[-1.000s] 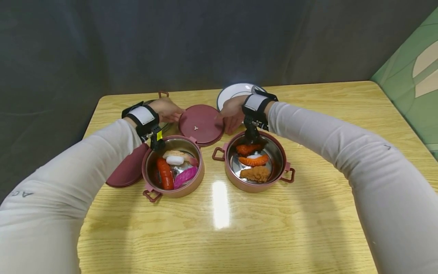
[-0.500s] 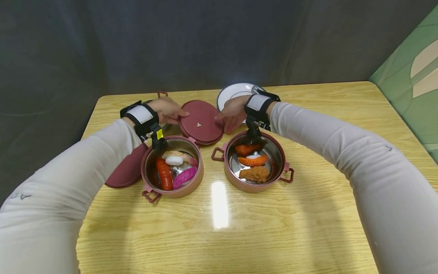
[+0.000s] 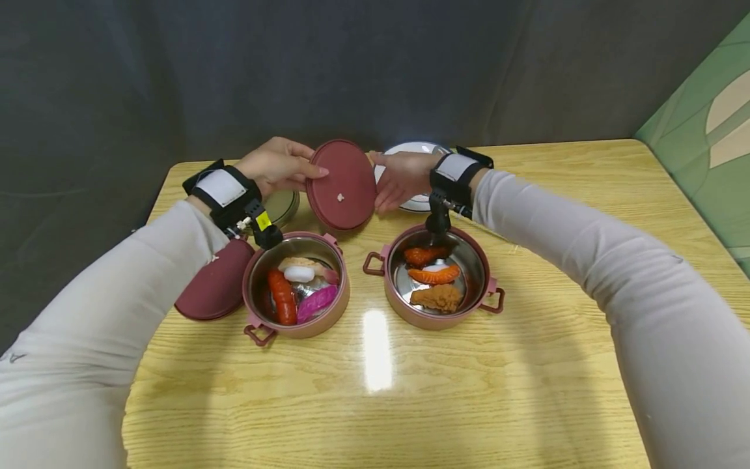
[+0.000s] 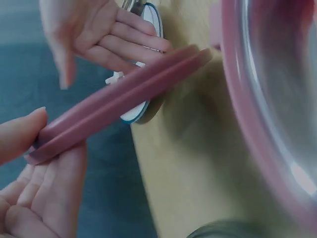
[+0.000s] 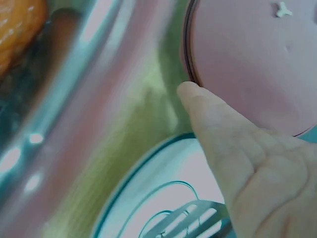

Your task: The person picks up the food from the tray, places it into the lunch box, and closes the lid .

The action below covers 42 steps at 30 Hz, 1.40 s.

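Observation:
My left hand (image 3: 278,166) pinches a dark red round lid (image 3: 342,172) at its left edge, thumb on top and fingers underneath. The lid is tilted up, and a small white three-pronged piece (image 3: 340,197) sits on its face. Edge-on in the left wrist view, the lid (image 4: 114,99) shows a double rim. Beside its right edge is my right hand (image 3: 407,176), fingers extended; in the right wrist view a fingertip (image 5: 190,91) lies right at the rim. In front stand a left pink pot (image 3: 344,303) and a right pink pot (image 3: 410,316), both uncovered.
The left pot holds a red sausage (image 3: 283,298), a purple piece (image 3: 317,303) and other food; fried chicken (image 3: 436,297) and orange pieces lie in the right one. Another red lid (image 3: 213,286) lies at left. Behind my right hand, a white plate (image 3: 416,203) bears a slotted turner (image 5: 185,223).
The lid has come up from lying behind the pots and tilted steeply, lifted by my left hand. My right hand has risen slightly and shifted right along the lid's edge.

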Motion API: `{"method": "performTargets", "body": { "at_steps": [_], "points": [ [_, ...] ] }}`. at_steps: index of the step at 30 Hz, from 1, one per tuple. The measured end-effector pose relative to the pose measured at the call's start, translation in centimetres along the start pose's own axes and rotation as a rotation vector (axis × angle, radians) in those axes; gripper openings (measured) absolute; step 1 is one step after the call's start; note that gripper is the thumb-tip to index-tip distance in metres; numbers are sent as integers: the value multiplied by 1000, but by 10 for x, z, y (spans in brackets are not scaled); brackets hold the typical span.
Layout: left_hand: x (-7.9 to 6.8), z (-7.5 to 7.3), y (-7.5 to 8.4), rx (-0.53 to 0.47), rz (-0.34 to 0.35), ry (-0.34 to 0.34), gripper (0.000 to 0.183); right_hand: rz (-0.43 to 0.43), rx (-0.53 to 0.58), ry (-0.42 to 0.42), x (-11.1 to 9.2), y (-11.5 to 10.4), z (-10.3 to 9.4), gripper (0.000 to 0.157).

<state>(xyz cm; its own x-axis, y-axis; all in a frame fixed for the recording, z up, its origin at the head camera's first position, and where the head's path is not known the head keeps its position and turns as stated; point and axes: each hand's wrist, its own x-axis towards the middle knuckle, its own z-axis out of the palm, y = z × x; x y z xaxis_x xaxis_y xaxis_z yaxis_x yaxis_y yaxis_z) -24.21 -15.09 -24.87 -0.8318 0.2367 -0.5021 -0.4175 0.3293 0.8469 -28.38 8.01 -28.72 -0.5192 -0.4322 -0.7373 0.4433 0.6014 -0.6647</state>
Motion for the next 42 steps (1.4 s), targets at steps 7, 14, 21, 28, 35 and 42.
{"method": "performTargets", "body": {
  "at_steps": [7,14,21,28,35,42],
  "points": [
    [-18,13,6,379,326,166,33,-83,161,-52,-15,-10,-18,100],
    [-43,34,10,905,708,236,19,-126,358,-113,-28,-18,-30,97],
    [-57,45,6,1202,831,216,23,-158,342,-48,-33,-20,-28,77],
    [-56,49,-3,1319,964,241,15,-186,363,33,-34,-15,-23,26],
    [-52,50,-10,1277,982,283,21,-207,447,116,-37,-14,-20,20],
    [-51,46,-14,897,910,272,43,-308,434,160,-53,-9,-19,17]
  ]
}}
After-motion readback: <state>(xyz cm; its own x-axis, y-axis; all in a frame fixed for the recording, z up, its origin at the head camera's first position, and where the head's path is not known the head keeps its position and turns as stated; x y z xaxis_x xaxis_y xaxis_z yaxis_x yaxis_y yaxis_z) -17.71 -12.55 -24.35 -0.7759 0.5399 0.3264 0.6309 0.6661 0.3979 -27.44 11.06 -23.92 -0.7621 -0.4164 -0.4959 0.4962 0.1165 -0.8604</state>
